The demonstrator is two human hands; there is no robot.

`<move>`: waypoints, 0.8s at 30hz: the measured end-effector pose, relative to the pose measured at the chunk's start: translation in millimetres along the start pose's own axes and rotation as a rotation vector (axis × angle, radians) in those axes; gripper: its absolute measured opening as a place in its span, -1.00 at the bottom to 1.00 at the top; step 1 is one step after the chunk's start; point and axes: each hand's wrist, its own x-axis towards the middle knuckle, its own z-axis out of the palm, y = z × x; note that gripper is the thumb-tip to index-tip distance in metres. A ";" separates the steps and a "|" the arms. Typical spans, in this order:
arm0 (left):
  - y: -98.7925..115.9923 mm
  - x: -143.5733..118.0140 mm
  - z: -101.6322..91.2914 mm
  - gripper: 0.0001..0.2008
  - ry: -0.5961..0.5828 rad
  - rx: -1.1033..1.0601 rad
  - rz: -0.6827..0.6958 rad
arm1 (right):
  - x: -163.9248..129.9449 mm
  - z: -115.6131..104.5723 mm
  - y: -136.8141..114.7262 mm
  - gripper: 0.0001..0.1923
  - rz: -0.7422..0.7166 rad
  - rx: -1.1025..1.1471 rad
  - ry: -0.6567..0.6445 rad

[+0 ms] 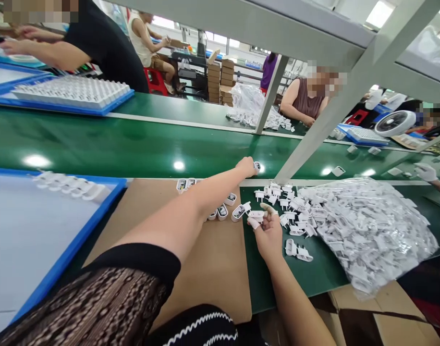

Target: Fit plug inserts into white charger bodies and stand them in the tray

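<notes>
My left hand (246,166) stretches forward over the edge of the green belt, its fingers closed around an oval white charger housing (257,166) with dark parts inside. Between the fingertips of my right hand (269,231) is a white plug cover (256,216); white finger cots cover some of those fingertips. Just left of it, an open housing (238,213) lies at the edge of the brown cardboard (220,259). More filled housings (222,212) stand on the cardboard, some partly hidden by my left forearm. Loose plug covers with pins (295,216) lie scattered right of my right hand.
A big clear bag of white plug parts (374,230) spills onto the bench at right. A blue-edged tray (21,240) holds a row of white pieces at left. A slanted metal post (313,120) rises beside the green belt (140,144). Co-workers sit across it.
</notes>
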 end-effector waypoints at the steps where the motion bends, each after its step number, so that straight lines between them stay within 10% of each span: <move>1: 0.3 -0.7 0.6 -0.64 -0.007 0.007 -0.055 | 0.2 0.9 -3.2 -0.43 0.051 0.092 0.010; 7: -5.3 -36.4 -43.9 -0.48 0.017 0.049 -0.050 | -2.4 -0.7 -14.3 -0.51 0.169 0.245 -0.034; 13: -29.6 -197.0 -103.3 -0.46 0.055 0.005 0.235 | -12.8 0.0 -22.5 -0.50 0.136 0.285 -0.209; 18: -51.2 -326.1 -62.7 -0.47 0.048 -0.050 0.227 | -18.3 4.2 -22.0 -0.71 0.136 0.248 -0.332; 24: -80.7 -367.6 0.6 -0.46 0.107 -0.209 0.096 | -30.5 15.2 -33.5 -0.59 0.160 0.089 -0.587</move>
